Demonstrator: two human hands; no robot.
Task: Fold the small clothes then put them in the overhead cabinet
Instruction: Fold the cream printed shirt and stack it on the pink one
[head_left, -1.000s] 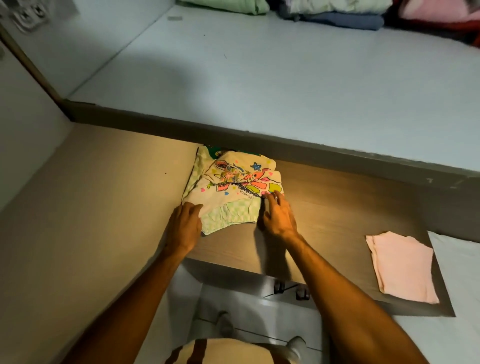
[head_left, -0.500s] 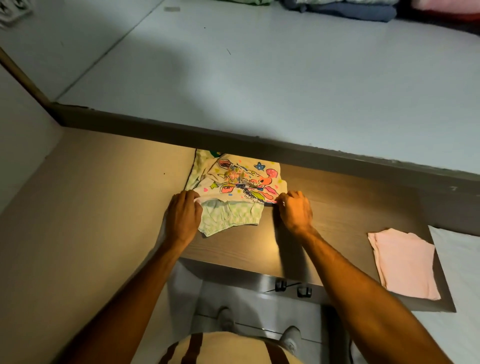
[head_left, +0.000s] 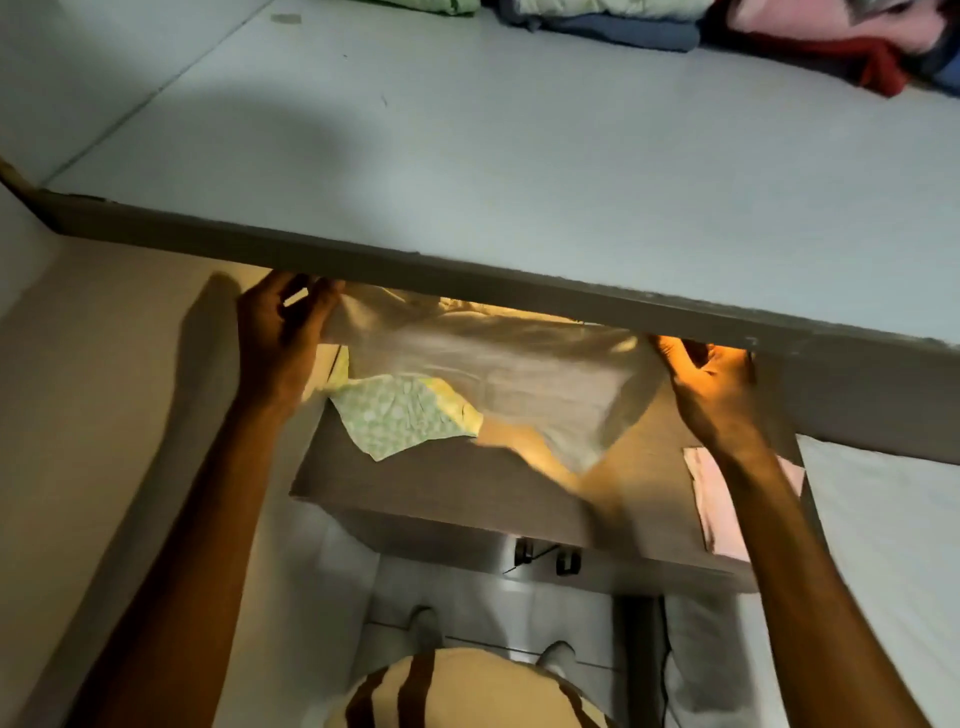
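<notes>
Just under the shelf edge (head_left: 467, 275), cream garment (head_left: 498, 374) spread wide in the air, plain side toward the camera, lower hem sagging in blurred folds. Pinched at its upper left corner by the left hand (head_left: 280, 332), fingers curled shut on the cloth close below the shelf edge; pinched at the upper right corner by the right hand (head_left: 711, 384), thumb and fingers closed on the fabric, also close below that edge. Below the shelf edge and toward the left, green patterned piece (head_left: 400, 415) drooping onto the wooden top (head_left: 467, 488); hard to say whether joined to the cream garment or a separate item.

Judged as the opening of the fold: garment shaken out and squared, no crease made yet, nothing ready for storing. Next, probably: lower onto the wooden top, flatten, bring the two held corners together or fold the sides inward, keeping both pinches even so the hem does not twist.

Farther below the shelf edge to the right, pink folded cloth (head_left: 711, 499), partly hidden by the right forearm. Beyond the shelf edge, at the far end of the shelf, folded clothes (head_left: 623, 21) already stacked.
</notes>
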